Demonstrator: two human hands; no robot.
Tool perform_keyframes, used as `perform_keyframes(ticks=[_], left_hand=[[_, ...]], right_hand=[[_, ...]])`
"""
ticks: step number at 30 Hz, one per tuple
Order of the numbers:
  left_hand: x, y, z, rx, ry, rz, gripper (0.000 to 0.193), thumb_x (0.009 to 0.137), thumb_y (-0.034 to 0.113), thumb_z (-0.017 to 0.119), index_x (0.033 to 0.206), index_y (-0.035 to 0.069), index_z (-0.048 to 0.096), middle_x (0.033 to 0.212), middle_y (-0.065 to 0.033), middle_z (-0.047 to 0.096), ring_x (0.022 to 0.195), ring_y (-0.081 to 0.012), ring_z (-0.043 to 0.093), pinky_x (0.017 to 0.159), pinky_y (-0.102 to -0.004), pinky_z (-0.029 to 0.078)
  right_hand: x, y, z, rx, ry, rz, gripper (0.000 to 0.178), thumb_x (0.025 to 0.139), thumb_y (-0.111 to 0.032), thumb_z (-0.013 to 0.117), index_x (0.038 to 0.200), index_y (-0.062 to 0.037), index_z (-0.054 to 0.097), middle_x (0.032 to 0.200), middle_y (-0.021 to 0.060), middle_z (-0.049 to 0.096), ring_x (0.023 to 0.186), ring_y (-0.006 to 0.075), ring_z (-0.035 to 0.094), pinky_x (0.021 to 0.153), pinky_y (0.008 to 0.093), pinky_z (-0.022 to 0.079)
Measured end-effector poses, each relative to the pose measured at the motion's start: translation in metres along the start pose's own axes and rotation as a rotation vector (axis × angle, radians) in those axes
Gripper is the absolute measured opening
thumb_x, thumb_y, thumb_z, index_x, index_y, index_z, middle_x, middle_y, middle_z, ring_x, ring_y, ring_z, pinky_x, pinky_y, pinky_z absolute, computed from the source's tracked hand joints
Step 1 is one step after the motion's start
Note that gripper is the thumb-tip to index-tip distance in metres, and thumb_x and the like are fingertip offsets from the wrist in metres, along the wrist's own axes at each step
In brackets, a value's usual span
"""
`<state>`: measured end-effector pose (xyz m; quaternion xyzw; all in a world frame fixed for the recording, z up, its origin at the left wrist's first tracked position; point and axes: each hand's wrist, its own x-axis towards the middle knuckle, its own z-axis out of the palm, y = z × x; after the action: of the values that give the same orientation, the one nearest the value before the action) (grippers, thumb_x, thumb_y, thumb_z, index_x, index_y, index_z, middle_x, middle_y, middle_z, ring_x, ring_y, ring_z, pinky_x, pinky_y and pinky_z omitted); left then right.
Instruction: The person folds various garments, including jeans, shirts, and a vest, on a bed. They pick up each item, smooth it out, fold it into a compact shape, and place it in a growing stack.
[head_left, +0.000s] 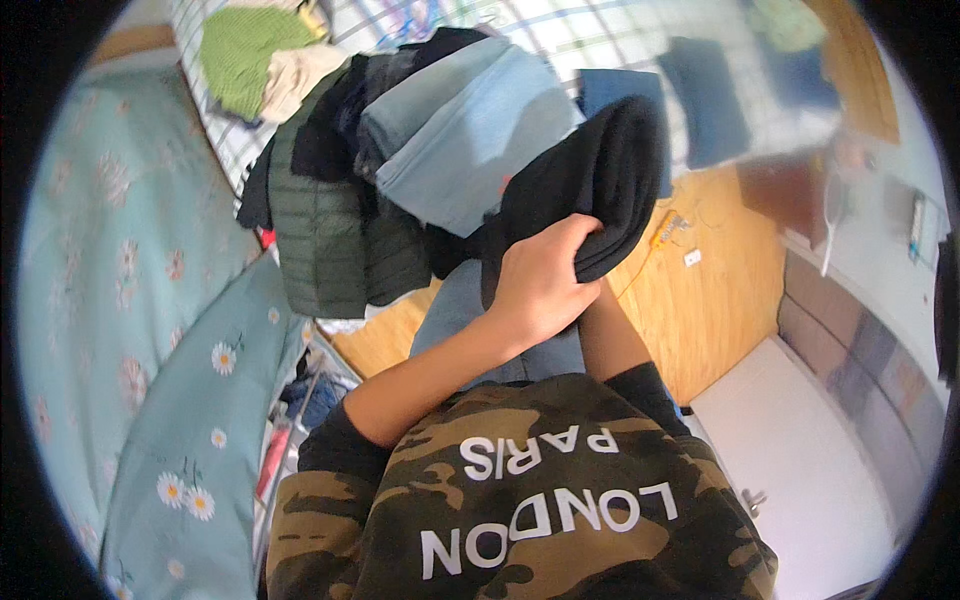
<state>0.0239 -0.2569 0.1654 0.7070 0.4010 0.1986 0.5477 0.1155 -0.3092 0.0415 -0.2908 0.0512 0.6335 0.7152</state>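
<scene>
Fingers of left hand [540,285] clenched on black garment [600,180], right hand hidden beneath, grip unclear

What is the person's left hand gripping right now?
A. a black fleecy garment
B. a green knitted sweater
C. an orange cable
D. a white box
A: the left hand is closed around a fold of the black fleecy garment, held up in front of the pile of clothes; the green sweater lies untouched far off on the bed.
</scene>
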Motion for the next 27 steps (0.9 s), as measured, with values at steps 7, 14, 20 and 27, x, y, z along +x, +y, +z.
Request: perform_keyframes(ticks=[7,14,20,27], left_hand=[[0.01,0.022,-0.023,-0.624,-0.255,-0.36,0.05,0.059,0.009,0.07,0.104,-0.004,0.052,0.096,-0.0107,0.06,0.087,-0.0179,0.058,0.079,-0.0277,0.044],[0.014,-0.025,0.016,-0.538,-0.119,-0.205,0.045,0.077,0.022,0.064,0.112,-0.002,0.049,0.109,-0.0124,0.051,0.101,-0.0184,0.047,0.089,-0.0305,0.036],[0.004,-0.065,0.094,-0.919,-0.557,-1.084,0.064,0.084,0.057,0.039,0.124,0.008,0.041,0.116,-0.0086,0.048,0.108,-0.0226,0.043,0.092,-0.0432,0.033],[0.019,-0.006,0.193,-1.473,-1.226,-0.931,0.083,0.077,0.071,0.031,0.131,0.008,0.037,0.127,-0.0094,0.045,0.113,-0.0218,0.043,0.096,-0.0291,0.034]], right_hand=[[-0.08,-0.06,0.01,0.168,0.653,0.236,0.047,0.08,-0.036,0.059,0.116,-0.0073,0.052,0.114,0.0109,0.055,0.105,0.026,0.051,0.09,0.0381,0.042],[-0.17,-0.142,-0.003,0.194,0.776,-0.163,0.034,0.078,-0.025,0.064,0.105,-0.0052,0.06,0.103,0.0083,0.062,0.095,0.0232,0.057,0.089,0.0356,0.044],[-0.237,-0.177,0.021,0.247,0.804,-0.436,0.033,0.081,-0.025,0.057,0.107,-0.0037,0.056,0.107,0.0099,0.059,0.094,0.0254,0.057,0.082,0.037,0.048],[-0.281,-0.206,0.02,-0.04,1.057,-0.383,0.045,0.074,-0.027,0.061,0.108,0.0004,0.052,0.098,0.0144,0.059,0.084,0.0292,0.057,0.075,0.0385,0.049]])
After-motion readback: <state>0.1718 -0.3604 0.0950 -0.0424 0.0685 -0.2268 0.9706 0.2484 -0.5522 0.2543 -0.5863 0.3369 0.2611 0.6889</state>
